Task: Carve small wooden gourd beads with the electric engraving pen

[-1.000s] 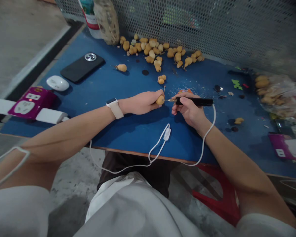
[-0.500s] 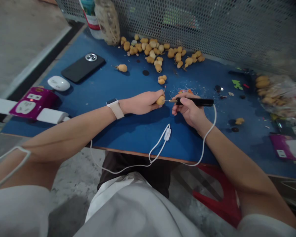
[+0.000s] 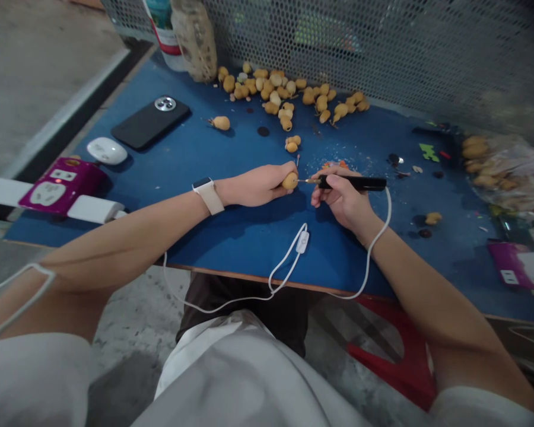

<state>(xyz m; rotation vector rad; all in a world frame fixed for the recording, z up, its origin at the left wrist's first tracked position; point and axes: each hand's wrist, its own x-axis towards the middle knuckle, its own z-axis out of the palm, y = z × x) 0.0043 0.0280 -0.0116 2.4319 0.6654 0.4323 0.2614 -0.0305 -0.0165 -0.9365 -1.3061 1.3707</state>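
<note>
My left hand (image 3: 258,184) rests on the blue table (image 3: 231,231), fingers closed round a small tan gourd (image 3: 289,180). My right hand (image 3: 338,198) grips a black pen-shaped tool (image 3: 352,183) like a pencil, its thin metal tip touching the gourd's right side. A white cord (image 3: 293,261) with an inline switch runs from the tool's back end over the table edge. A pale watch (image 3: 208,194) sits on my left wrist.
Several loose gourds (image 3: 285,95) lie heaped at the back by a mesh panel (image 3: 382,41). A black phone (image 3: 150,122), white mouse (image 3: 107,150) and purple power strip (image 3: 57,188) lie left. A bag of gourds (image 3: 502,169) sits right. A red stool (image 3: 396,362) stands below.
</note>
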